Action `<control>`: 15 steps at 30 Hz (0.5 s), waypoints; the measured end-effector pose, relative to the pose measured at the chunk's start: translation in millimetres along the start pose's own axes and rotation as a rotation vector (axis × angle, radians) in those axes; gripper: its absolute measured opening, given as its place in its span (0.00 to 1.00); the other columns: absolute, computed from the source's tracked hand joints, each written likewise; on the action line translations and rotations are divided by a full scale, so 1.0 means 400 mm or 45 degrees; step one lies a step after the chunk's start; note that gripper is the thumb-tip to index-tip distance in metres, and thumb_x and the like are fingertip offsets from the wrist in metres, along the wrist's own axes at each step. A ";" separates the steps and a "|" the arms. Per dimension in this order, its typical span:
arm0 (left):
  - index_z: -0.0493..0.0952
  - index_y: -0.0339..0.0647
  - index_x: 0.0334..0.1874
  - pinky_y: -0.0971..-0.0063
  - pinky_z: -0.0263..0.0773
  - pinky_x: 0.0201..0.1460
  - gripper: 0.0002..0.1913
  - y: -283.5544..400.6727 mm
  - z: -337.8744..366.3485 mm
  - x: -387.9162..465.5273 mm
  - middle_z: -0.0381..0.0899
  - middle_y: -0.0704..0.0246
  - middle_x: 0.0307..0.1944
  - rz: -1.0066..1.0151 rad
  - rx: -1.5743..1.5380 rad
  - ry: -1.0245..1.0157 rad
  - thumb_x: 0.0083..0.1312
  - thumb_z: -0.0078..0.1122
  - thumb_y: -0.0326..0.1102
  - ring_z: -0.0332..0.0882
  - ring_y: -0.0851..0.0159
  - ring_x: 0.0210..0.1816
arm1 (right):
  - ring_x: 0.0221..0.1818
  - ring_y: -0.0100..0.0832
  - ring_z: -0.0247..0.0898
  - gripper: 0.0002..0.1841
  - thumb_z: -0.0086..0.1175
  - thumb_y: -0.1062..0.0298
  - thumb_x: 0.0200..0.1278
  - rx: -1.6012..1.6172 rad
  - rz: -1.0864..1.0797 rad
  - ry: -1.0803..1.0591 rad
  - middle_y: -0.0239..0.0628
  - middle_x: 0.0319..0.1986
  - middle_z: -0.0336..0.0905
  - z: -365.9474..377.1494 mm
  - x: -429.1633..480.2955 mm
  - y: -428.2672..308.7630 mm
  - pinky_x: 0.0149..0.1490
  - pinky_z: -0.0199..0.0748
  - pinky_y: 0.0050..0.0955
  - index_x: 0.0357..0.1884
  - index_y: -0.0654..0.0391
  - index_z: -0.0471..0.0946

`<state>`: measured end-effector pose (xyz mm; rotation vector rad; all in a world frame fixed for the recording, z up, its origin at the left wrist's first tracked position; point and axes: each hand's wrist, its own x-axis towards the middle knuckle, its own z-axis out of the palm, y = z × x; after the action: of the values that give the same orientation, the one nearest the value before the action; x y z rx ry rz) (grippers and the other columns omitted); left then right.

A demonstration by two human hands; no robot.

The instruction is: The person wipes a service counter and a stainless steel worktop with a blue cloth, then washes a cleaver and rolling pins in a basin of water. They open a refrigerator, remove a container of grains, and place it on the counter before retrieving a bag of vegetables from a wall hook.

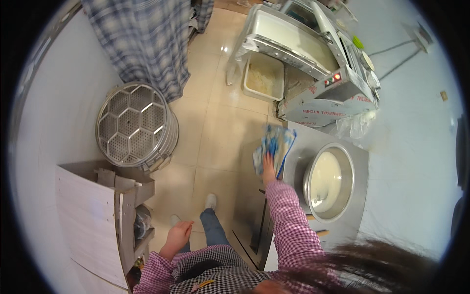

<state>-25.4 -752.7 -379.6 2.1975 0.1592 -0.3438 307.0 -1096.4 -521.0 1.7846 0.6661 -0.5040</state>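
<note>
My right hand reaches forward over the front edge of a stainless steel counter. It has hold of a blue and white patterned cloth with a blue border, spread past the fingers and slightly blurred. Right of the cloth stands a large steel basin holding a pale, creamy liquid. My left hand hangs in front of my body, touching nothing that I can see. Its fingers look loosely curled, and the palm is hidden.
Beyond the counter stands a steel machine with lit buttons and a wide tray of white liquid. A white plastic tub sits below it. Stacked perforated steamer trays and a wooden cabinet stand left. A checked curtain hangs behind.
</note>
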 end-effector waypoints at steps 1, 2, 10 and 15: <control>0.79 0.39 0.48 0.60 0.74 0.46 0.10 -0.014 -0.007 -0.014 0.82 0.60 0.39 -0.031 -0.028 0.018 0.67 0.54 0.32 0.79 0.51 0.44 | 0.79 0.50 0.26 0.50 0.41 0.27 0.61 0.033 -0.078 -0.041 0.37 0.77 0.40 0.042 -0.054 -0.087 0.77 0.25 0.54 0.78 0.52 0.47; 0.79 0.39 0.48 0.60 0.74 0.46 0.10 -0.029 -0.015 -0.028 0.82 0.60 0.40 -0.060 -0.021 0.010 0.67 0.54 0.32 0.79 0.51 0.44 | 0.79 0.51 0.25 0.53 0.43 0.25 0.58 0.068 -0.151 -0.050 0.38 0.77 0.42 0.077 -0.119 -0.172 0.77 0.26 0.51 0.77 0.52 0.48; 0.78 0.39 0.49 0.61 0.74 0.49 0.11 -0.181 -0.053 -0.206 0.82 0.59 0.42 -0.081 -0.084 0.143 0.67 0.54 0.31 0.78 0.51 0.45 | 0.69 0.47 0.58 0.42 0.59 0.36 0.57 1.040 -0.830 -0.904 0.41 0.68 0.64 0.177 -0.748 -0.528 0.69 0.59 0.44 0.70 0.49 0.66; 0.78 0.39 0.48 0.60 0.73 0.48 0.10 -0.285 -0.077 -0.316 0.82 0.57 0.41 -0.261 -0.093 0.089 0.67 0.54 0.30 0.78 0.50 0.45 | 0.72 0.46 0.54 0.43 0.63 0.43 0.54 0.808 -0.757 -1.038 0.41 0.72 0.57 0.181 -0.482 -0.420 0.72 0.55 0.45 0.71 0.49 0.65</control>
<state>-166.8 -658.3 -410.7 2.1268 0.4308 -0.3687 50.6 -1163.4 -540.3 1.6867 0.4521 -1.8908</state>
